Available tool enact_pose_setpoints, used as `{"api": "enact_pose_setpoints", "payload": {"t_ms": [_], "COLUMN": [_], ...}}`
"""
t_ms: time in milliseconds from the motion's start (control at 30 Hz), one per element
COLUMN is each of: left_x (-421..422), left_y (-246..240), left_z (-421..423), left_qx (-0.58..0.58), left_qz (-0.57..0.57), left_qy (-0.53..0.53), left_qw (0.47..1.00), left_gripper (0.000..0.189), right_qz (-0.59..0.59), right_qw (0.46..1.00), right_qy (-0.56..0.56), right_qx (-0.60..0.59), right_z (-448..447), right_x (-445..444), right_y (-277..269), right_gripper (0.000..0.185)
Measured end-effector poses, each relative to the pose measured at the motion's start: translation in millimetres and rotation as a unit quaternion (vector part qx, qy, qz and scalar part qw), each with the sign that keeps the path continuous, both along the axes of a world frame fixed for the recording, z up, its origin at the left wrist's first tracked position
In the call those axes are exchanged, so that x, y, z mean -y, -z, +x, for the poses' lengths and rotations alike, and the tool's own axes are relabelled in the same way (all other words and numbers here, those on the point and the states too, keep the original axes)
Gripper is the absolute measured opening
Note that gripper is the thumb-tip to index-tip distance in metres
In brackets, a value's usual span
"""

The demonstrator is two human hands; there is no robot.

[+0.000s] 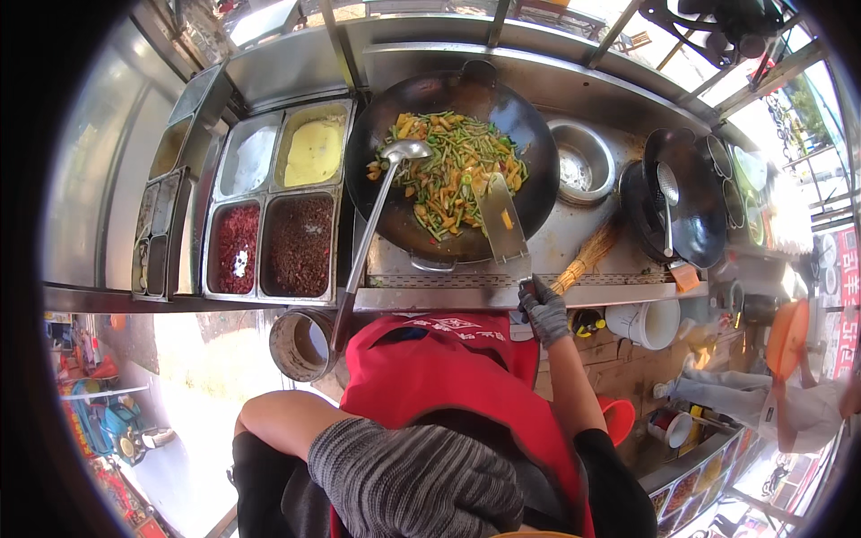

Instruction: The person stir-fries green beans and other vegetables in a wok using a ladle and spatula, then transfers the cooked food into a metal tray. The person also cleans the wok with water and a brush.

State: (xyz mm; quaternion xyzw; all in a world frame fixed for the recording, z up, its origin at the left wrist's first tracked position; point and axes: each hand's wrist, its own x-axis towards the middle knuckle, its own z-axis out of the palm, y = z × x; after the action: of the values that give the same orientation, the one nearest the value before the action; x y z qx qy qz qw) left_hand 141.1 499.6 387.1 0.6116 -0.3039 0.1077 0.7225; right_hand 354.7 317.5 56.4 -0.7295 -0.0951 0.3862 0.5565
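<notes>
My right hand (543, 311), in a grey knit glove, is closed round the handle of a flat metal spatula (503, 218). The blade reaches over the near right part of a large dark wok (538, 161) and touches a heap of sliced vegetables and green beans (457, 161). A steel ladle (377, 214) leans on the wok's left side, its bowl on the food and its dark handle past the counter edge. My left hand (417, 477), in a striped grey glove, is raised close to the camera across my chest; its fingers are not clearly seen.
Seasoning trays (269, 196) stand left of the wok. To the right are a steel pot (609, 161), a straw brush (588, 255) and stacked woks (706, 228) with a skimmer (668, 195). A bucket (299, 316) hangs below the counter edge (430, 298). A person (804, 410) holds an orange basin.
</notes>
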Motion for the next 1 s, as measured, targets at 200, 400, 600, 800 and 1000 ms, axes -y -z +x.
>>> {"api": "enact_pose_setpoints", "payload": {"t_ms": [200,400,600,800,1000], "left_x": [-5.7,-8.9,-12.5,-17.1,-29.2], "left_y": [5.8,19.4,30.8,33.5,37.2], "left_z": [0.9,-1.1,-12.5,-19.4,-24.7], "left_qx": [0.002,-0.002,-0.027,-0.065,-0.114], "left_qz": [0.02,0.034,0.047,0.085,0.123], "left_qy": [0.04,0.033,-0.033,-0.11,-0.18], "left_qw": [0.999,0.999,0.998,0.988,0.969], "left_gripper": [0.024,0.023,0.025,0.025,0.028], "right_qz": [-0.334,-0.367,-0.321,-0.282,-0.101], "right_qw": [0.834,0.826,0.846,0.857,0.98], "right_qy": [-0.184,-0.162,-0.18,-0.217,-0.15], "right_qx": [0.398,0.396,0.386,0.373,0.081], "right_z": [6.5,58.5,86.1,99.0,96.4], "right_x": [-1.0,-22.9,-69.8,-130.8,-143.9], "right_y": [-31.1,-67.5,-49.2,-17.5,-12.5], "right_gripper": [0.051,0.05,0.045,0.043,0.037]}}
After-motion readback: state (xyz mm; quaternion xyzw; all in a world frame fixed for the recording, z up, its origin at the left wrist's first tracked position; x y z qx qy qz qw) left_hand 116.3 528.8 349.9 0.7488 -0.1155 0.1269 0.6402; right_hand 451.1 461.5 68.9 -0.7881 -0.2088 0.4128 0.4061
